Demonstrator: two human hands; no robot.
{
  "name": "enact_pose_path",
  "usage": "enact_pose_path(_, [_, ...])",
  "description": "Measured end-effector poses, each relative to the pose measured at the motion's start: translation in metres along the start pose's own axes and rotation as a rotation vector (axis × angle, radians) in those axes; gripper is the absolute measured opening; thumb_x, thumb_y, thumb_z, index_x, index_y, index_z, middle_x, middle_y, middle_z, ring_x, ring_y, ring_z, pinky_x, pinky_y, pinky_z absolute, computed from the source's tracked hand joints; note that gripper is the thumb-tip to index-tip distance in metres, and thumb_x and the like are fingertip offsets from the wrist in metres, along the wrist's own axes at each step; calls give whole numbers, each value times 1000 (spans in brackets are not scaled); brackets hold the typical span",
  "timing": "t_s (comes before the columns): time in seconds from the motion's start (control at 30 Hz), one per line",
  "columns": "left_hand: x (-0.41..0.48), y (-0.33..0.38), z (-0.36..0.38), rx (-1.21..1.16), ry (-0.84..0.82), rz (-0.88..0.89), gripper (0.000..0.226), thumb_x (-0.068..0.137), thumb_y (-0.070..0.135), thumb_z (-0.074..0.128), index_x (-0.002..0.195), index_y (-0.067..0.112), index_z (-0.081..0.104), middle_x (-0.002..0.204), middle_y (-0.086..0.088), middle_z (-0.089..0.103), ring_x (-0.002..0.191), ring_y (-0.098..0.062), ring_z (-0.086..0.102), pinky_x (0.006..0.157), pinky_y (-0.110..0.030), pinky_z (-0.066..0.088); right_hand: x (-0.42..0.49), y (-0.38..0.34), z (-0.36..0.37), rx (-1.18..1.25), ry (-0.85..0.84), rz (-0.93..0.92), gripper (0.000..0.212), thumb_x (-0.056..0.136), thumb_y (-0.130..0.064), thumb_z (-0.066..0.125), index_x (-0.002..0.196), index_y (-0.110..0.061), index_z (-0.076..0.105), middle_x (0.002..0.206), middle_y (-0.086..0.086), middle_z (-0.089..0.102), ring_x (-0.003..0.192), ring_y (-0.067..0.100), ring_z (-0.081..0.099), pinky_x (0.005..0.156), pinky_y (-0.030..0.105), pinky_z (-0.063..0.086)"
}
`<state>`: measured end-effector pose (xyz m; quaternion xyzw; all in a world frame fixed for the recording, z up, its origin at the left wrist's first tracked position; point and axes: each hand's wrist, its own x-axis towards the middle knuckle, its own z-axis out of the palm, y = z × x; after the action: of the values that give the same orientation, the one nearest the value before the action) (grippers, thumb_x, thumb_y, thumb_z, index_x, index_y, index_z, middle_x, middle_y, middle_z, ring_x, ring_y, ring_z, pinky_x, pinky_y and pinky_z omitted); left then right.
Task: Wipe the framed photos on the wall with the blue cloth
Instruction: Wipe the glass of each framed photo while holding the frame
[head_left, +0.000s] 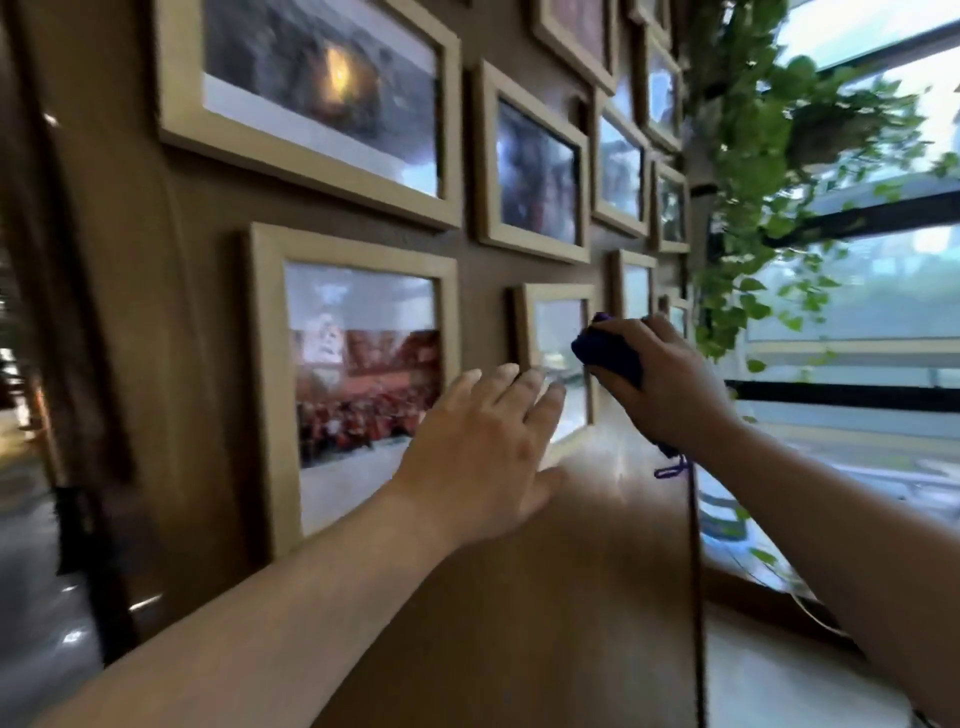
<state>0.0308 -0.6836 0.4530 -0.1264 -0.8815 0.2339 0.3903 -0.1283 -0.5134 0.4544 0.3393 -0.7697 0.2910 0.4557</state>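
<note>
The bunched dark blue cloth (610, 356) sits clenched in the right hand (662, 384), against the right edge of a small light-wood framed photo (558, 332) low on the brown wall (208, 291). A loose thread (693, 545) hangs from it. The left hand (480, 457) is spread flat, fingers apart, over that frame's lower left corner.

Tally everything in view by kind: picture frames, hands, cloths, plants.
Wooden picture frames: at least 10 (far ones blurred, top ones cut off)
Hands: 2, left hand, right hand
Blue cloth: 1
Hanging plant: 1
Total: at least 14
</note>
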Motion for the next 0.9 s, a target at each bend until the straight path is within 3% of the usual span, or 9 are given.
enact_pose_path(0.3, [33, -62, -86, 348, 48, -70, 67, 86, 53, 53, 136, 9, 44, 140, -16, 51, 129, -33, 45, 106, -51, 38, 113, -53, 9, 228, 189, -161, 46, 83, -45, 62, 125, -34, 47, 114, -1, 52, 89, 27, 59, 68, 36, 47])
enact_pose_path(0.53, [54, -111, -167, 615, 44, -125, 68, 85, 56, 48, 132, 7, 47, 135, -18, 54, 126, -34, 47, 106, -51, 37, 179, -106, -12, 329, 280, -292, 49, 87, -44, 58, 132, -30, 44, 118, 3, 49, 89, 20, 51, 69, 30, 35])
enact_pose_path(0.63, [55, -135, -194, 721, 34, -202, 76, 83, 59, 38, 132, 2, 46, 134, -19, 54, 125, -34, 48, 106, -51, 38, 200, -129, -24, 422, 303, -315, 45, 88, -41, 58, 130, -29, 43, 123, 4, 49, 93, 21, 52, 71, 34, 41])
enact_pose_path(0.73, [52, -156, -208, 795, 4, -293, 88, 83, 69, 34, 137, 0, 38, 141, -21, 45, 132, -35, 38, 110, -51, 32, 220, -155, -32, 500, 339, -326, 41, 88, -39, 59, 125, -28, 45, 121, 5, 50, 91, 26, 55, 68, 36, 46])
enact_pose_path(0.9, [49, -179, -209, 799, -54, -432, 117, 69, 90, 19, 149, 6, 8, 159, -17, 8, 146, -31, 3, 118, -52, 12, 241, -195, -33, 513, 363, -398, 43, 90, -38, 57, 127, -27, 41, 123, 5, 47, 88, 19, 52, 62, 33, 47])
